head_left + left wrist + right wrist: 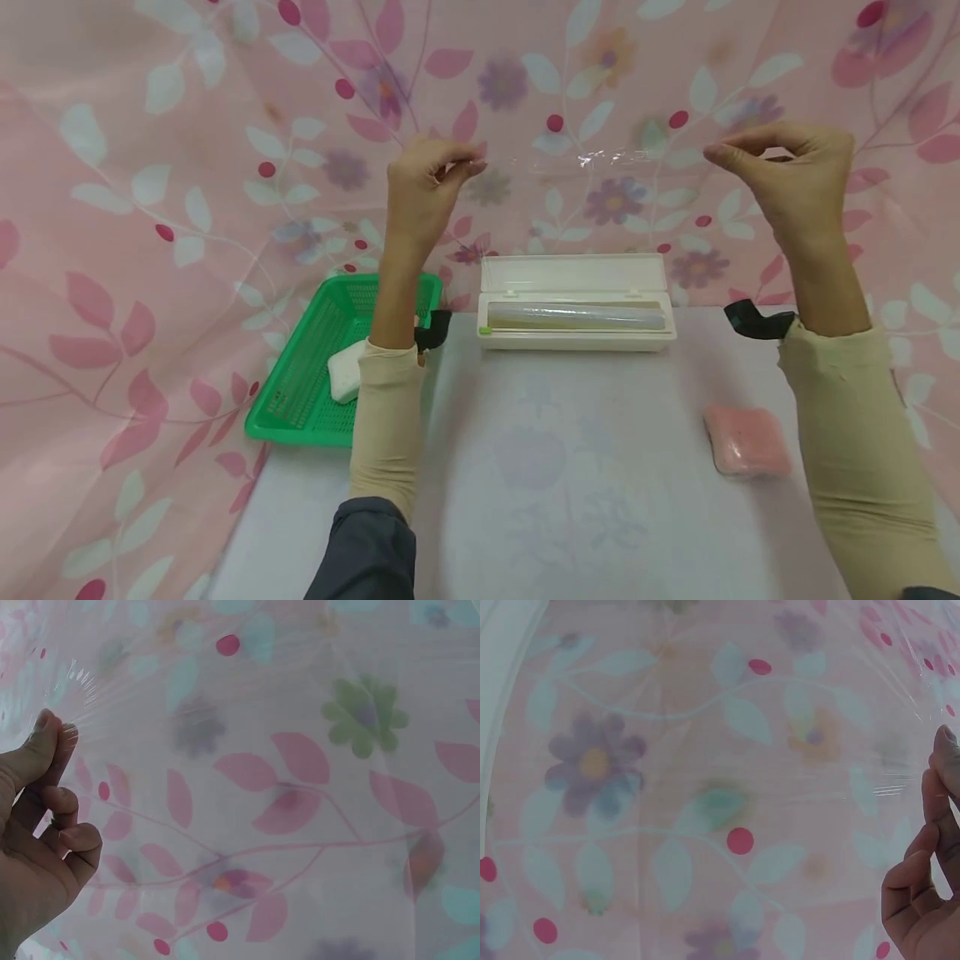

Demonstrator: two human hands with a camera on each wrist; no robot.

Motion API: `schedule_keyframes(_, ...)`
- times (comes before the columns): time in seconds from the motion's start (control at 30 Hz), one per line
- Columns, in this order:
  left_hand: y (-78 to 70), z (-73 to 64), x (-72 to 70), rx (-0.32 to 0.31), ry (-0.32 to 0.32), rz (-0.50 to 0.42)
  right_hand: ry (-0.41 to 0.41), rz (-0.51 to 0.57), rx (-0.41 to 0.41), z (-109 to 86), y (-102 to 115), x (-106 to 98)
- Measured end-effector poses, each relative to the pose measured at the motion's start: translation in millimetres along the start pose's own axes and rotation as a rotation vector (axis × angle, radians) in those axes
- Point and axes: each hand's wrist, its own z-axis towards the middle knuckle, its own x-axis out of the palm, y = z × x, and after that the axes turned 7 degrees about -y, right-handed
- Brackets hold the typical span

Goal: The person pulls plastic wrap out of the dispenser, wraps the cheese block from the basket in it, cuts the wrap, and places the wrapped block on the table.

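Note:
A clear sheet of cling film (592,158) is stretched between both hands, raised in front of the flowered backdrop. My left hand (426,187) pinches one end between thumb and forefinger; my right hand (802,179) pinches the other. In the left wrist view, creases in the film (81,684) fan out from the left fingertips. Similar creases in the film (889,787) run towards the right fingers in the right wrist view. Below the hands stands a white dispenser box (577,342), lid raised, with a film roll (576,316) inside.
At left a green basket (288,432) holds a white block (344,372), partly behind the left forearm. A pink block (748,442) with a shiny surface lies on the white-covered table (570,500) near the right forearm. Floral cloth (187,350) hangs behind and at left.

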Motion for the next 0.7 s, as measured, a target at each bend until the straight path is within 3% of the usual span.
schedule_keyframes(0.13, -9.2, -15.3, -16.2, -0.025, 0.066, -0.015, 0.089, 0.014, -0.026, -8.3, 3, -9)
schedule_keyframes(0.27, -20.3, -36.7, -36.0, -0.084, 0.123, -0.110, 0.227, 0.020, -0.035, -21.7, 6, -23)
schedule_keyframes(0.33, -26.2, -47.1, -45.1, -0.092, 0.160, -0.156, 0.289, -0.009, -0.081, -30.5, 8, -30)
schedule_keyframes(0.5, -40.9, -71.7, -62.7, -0.071, 0.264, -0.212, 0.428, -0.209, -0.247, -57.9, 14, -49)
schedule_keyframes(0.7, -58.5, -108.2, -71.0, -0.099, 0.372, -0.247, 0.613, -0.219, -0.346, -90.3, 11, -67)
